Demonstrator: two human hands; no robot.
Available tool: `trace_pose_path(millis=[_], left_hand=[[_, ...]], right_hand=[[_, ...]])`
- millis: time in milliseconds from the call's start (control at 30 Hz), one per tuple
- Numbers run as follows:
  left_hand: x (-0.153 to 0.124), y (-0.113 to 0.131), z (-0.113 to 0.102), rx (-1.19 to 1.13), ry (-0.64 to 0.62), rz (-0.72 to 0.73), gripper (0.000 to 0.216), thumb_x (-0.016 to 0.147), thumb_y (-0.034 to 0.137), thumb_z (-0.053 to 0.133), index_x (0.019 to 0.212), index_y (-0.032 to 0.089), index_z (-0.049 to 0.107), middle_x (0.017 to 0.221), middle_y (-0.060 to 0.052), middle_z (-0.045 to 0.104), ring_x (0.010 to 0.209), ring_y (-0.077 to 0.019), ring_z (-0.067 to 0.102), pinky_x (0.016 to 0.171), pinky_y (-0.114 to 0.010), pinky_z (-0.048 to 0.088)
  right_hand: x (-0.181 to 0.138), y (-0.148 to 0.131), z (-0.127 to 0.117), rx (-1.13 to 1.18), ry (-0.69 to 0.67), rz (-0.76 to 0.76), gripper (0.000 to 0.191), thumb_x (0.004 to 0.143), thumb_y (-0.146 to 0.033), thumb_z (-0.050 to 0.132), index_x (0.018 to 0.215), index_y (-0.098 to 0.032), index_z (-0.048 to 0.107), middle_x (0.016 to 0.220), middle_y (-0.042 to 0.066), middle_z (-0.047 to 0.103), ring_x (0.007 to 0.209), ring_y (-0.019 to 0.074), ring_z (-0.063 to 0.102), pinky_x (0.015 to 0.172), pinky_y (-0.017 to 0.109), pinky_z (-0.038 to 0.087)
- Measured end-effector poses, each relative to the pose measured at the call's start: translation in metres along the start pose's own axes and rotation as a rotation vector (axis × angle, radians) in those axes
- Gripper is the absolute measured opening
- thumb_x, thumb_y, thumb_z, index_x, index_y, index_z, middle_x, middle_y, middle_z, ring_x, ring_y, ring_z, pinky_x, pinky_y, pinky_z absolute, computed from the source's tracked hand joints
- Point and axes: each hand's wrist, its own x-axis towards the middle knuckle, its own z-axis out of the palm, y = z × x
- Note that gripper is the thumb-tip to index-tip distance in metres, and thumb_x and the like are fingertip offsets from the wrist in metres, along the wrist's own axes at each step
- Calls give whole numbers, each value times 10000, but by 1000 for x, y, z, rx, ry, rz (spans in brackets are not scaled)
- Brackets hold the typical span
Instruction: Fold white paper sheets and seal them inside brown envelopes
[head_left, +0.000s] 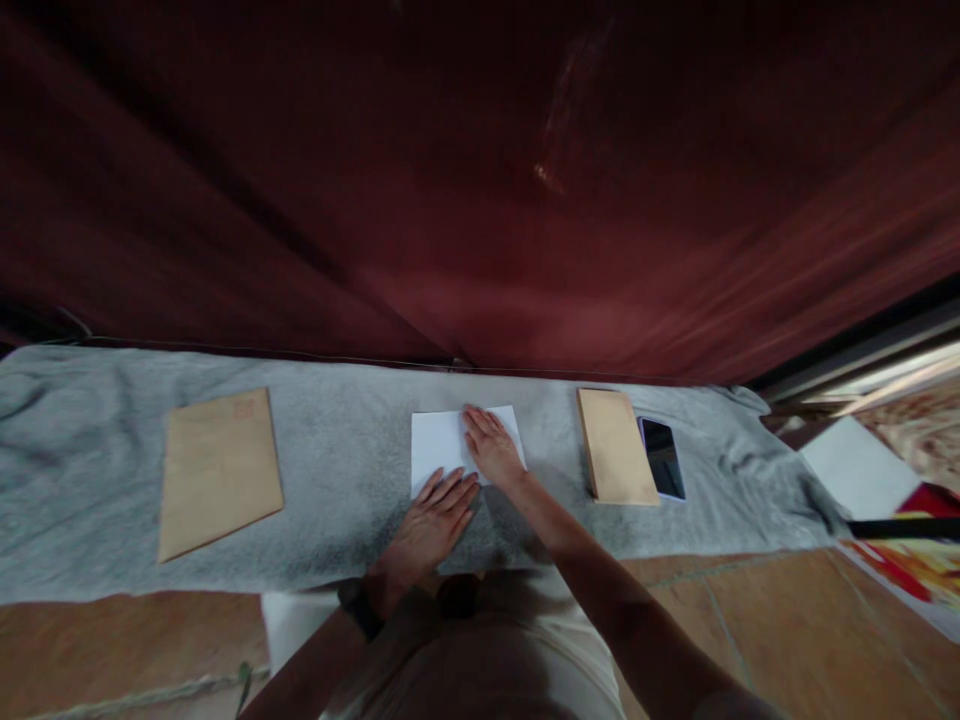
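A sheet of white paper (435, 438) lies on the grey cloth in front of me, possibly folded; I cannot tell. My left hand (436, 515) rests flat on its near edge, fingers stretched out and pointing away from me. Farther up, toward the sheet's right side, my right hand (491, 448) presses flat with its fingers extended. Neither hand grips anything. Part of the paper is hidden under both hands.
Grey cloth (337, 430) covers the long narrow surface. A brown envelope (220, 470) lies at the left. On the right are a stack of brown envelopes (619, 447) and a phone (663, 458). A dark red curtain-like sheet (465, 250) rises behind.
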Motion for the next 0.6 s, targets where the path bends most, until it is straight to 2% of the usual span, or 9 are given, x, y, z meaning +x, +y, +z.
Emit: trace_pose_path(millis=[100, 300, 433, 600], left_hand=[[-1, -1, -2, 3, -1, 14, 448, 1079, 318, 382, 1481, 261, 569, 1501, -21, 622, 1479, -194, 472, 1306, -457, 245], [4, 0, -13, -49, 14, -14, 425, 1077, 292, 385, 1440, 245, 600, 1486, -34, 634, 1428, -196, 531, 1268, -445, 328], [32, 1, -13, -56, 48, -143, 469, 1081, 305, 343, 1469, 159, 564, 1517, -113, 597, 1432, -219, 531, 1241, -443, 378], [67, -7, -4, 7, 59, -247, 566, 1075, 366, 326, 1552, 91, 461, 1610, -164, 472, 1525, -274, 411, 1271, -508, 319]], right_hand=[[-26, -4, -3, 10, -26, -85, 493, 1046, -181, 468, 1537, -188, 512, 1603, 101, 498, 1497, 218, 450, 1284, 478, 330], [-54, -4, -18, -44, -45, -39, 469, 1053, -227, 484, 1519, -213, 531, 1599, 92, 505, 1501, 257, 441, 1278, 549, 289], [-55, -8, -19, -78, -37, 5, 480, 1056, -218, 476, 1534, -223, 512, 1616, 85, 483, 1499, 274, 441, 1285, 586, 225], [-57, -11, -14, -125, 14, 63, 502, 1056, -242, 489, 1557, -216, 484, 1625, 109, 461, 1518, 304, 408, 1282, 625, 173]])
